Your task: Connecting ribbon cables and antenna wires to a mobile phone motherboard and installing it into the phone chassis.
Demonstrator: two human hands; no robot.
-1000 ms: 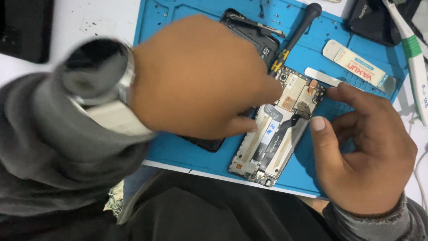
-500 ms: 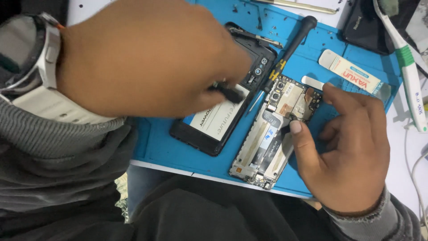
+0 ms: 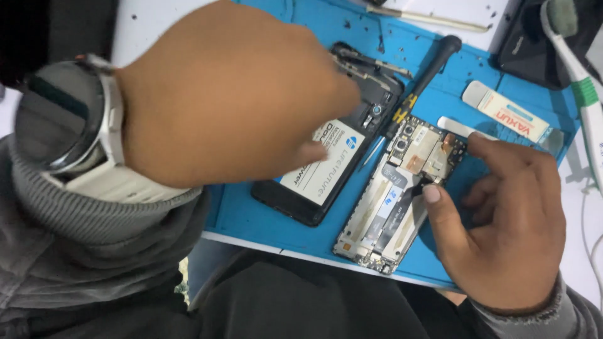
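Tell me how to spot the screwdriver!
Find the blue mat on the white table. Near its top edge, between the two opened phone halves, lies the screwdriver, slanted. Unlike the flat white tools beside it, it has a round black handle with a yellow band.

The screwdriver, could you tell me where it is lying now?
Head view: the screwdriver lies diagonally on the blue mat, upper middle, between the black phone body and opened phone frame.

A bright blue work mat (image 3: pixel 264 216) lies on the white desk (image 3: pixel 154 19). The phone body (image 3: pixel 326 166) is black with a white label, the screwdriver (image 3: pixel 422 78) black with yellow, and the sleeve (image 3: pixel 81 251) grey.
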